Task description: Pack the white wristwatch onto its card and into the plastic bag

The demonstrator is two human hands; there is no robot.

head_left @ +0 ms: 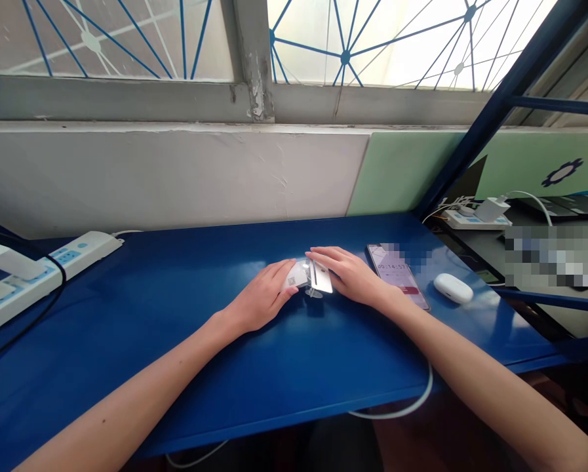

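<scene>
Over the blue desk (274, 367), my left hand (261, 295) is closed on a small white packet (297, 275) with a square printed code. My right hand (350, 272) grips a flat white piece (320, 278) with a dark stripe, at the packet's right side. A bit of clear plastic (314, 293) hangs between the two. Whether the white pieces are joined cannot be made out, as my fingers cover their outer ends. Right of my right hand lies a phone (394, 265) with a running timer on its screen, partly behind my wrist.
A white earbud case (453, 288) rests right of the phone. On the left is a power strip (84, 252) with plugs and a black cable (52, 305). A white cable (411, 408) loops below the desk's front edge. A blue metal frame (470, 147) rises at the right.
</scene>
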